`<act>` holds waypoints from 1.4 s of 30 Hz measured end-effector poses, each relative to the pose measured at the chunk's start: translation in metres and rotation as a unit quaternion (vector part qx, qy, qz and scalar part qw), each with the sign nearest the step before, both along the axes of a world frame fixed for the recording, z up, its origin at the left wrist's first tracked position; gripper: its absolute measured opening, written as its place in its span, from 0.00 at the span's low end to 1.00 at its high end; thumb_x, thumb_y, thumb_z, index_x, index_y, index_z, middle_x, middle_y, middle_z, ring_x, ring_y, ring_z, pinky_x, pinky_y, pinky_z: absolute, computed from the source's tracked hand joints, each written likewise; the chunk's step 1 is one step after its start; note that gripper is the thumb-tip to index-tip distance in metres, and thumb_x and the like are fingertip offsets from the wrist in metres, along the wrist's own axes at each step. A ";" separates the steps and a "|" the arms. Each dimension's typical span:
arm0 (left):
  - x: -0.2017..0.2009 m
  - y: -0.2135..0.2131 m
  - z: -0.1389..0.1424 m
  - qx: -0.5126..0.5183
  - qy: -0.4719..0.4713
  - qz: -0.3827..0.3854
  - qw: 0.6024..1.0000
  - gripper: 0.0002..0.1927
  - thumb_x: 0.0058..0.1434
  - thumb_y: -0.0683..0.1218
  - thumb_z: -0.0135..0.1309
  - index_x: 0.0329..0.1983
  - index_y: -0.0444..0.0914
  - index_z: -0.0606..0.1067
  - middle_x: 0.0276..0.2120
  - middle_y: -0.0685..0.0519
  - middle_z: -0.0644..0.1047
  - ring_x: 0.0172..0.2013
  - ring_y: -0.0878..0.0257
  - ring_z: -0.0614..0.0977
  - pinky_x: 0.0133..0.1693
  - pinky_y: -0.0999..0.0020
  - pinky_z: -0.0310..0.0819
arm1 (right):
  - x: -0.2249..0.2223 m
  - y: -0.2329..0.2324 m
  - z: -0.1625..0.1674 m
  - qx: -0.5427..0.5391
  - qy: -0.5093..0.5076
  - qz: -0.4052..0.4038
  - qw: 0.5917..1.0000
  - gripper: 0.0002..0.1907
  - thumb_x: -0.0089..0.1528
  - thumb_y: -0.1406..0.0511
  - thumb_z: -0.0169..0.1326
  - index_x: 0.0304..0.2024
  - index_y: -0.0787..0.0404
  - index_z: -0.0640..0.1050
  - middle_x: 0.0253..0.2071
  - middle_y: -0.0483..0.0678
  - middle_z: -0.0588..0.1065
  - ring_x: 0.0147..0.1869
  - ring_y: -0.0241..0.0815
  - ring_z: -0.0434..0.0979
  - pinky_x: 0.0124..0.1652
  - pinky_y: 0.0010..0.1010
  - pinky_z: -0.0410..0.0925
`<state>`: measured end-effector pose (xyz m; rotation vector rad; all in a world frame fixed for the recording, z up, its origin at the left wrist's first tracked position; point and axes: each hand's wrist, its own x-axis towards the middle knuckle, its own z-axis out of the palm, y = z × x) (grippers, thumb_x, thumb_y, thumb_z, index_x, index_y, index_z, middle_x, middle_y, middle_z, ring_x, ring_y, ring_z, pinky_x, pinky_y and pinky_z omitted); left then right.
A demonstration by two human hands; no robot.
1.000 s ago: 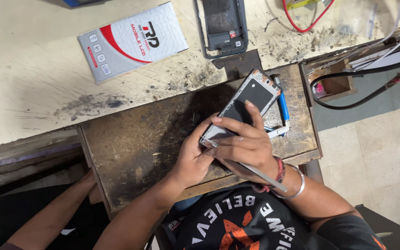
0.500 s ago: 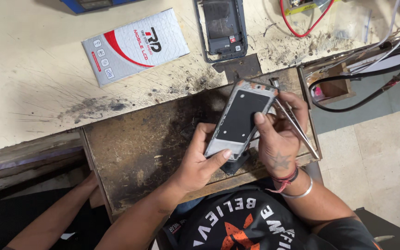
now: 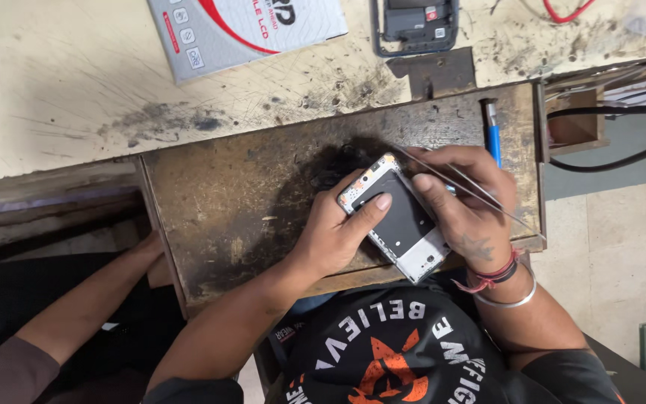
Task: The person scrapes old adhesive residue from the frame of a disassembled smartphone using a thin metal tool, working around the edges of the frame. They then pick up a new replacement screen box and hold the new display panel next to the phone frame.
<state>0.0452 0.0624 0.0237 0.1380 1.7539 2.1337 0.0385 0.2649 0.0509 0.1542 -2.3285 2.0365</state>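
At centre frame, the left hand (image 3: 330, 236) and right hand (image 3: 466, 202) both grip an opened white smartphone (image 3: 398, 217), the right fingers also pinching metal tweezers (image 3: 472, 191) above a worn wooden drawer (image 3: 233, 209).

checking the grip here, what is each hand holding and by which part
Left hand grips the phone by its upper-left edge, thumb on its face. Right hand steadies its right edge and holds tweezers mid-length.

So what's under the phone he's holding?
Under the phone lies the dark, scuffed wooden work board. The left hand and right hand grip the phone, so whatever is directly beneath it is covered.
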 end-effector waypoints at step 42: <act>-0.005 0.009 0.002 -0.069 0.097 -0.013 0.993 0.26 0.73 0.50 0.54 0.69 0.33 0.69 0.48 0.47 0.84 0.49 0.64 0.86 0.50 0.69 0.81 | -0.001 -0.005 -0.006 -0.006 0.104 -0.010 0.995 0.06 0.66 0.79 0.59 0.43 0.70 0.75 0.49 0.63 0.80 0.53 0.49 0.85 0.54 0.34 0.78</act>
